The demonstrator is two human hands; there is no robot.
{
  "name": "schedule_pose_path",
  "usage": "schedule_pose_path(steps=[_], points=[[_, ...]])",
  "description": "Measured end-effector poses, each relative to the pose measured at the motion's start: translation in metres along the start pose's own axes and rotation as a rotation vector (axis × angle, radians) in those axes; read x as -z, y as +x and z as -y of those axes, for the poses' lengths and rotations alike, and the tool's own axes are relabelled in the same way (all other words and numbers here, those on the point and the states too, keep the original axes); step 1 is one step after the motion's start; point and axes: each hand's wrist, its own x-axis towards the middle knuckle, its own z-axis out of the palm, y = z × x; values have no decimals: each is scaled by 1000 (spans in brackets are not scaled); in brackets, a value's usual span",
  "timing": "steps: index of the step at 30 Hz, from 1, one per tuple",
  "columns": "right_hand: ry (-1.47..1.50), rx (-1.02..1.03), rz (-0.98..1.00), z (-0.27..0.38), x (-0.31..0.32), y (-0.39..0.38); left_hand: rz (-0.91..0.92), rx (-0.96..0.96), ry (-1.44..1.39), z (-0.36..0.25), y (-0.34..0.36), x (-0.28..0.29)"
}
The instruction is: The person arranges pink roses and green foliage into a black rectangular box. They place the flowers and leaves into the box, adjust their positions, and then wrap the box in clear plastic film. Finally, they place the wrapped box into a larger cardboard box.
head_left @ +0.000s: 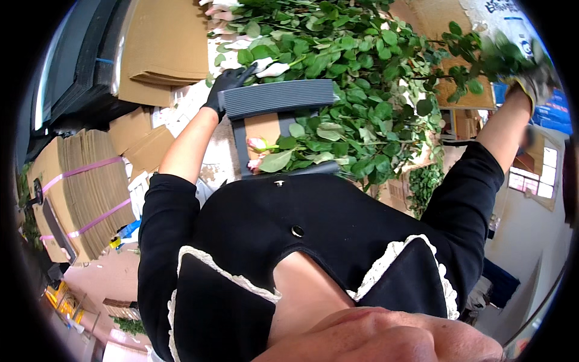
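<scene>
My left hand [228,84], in a black glove, is behind a dark grey corrugated strip [280,96]. Its index finger stretches out to touch or nearly touch a white-sleeved rose bud [274,69]; the other fingers are partly hidden. Far to the right, my right hand [535,86], in a grey glove with a yellow cuff, is closed round leafy rose stems [491,60], blurred by motion. A heap of green-leaved rose stems [362,51] covers the table between my hands. Close to my body, pink roses [258,145] lie on brown and dark card, partly under the strip.
On the left stand flat cardboard sheets [166,42], black boards [78,60] and a bundle of folded cartons [90,187] bound with pink straps. A blue printed package [552,111] is beyond my right hand. More greenery [425,187] hangs at the table's right side.
</scene>
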Motion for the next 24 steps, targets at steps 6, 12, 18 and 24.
schedule_pose_path(steps=[6, 12, 18, 24], points=[[11, -61, -69, -24, 70, -7, 84, 121, 70, -6, 44, 32], [69, -64, -125, -20, 100, -26, 201, -21, -21, 8, 80, 35], [281, 67, -35, 56, 90, -76, -467, -292, -27, -56, 111, 173], [766, 295, 732, 217, -21, -174, -249, -316, -24, -63, 111, 175]])
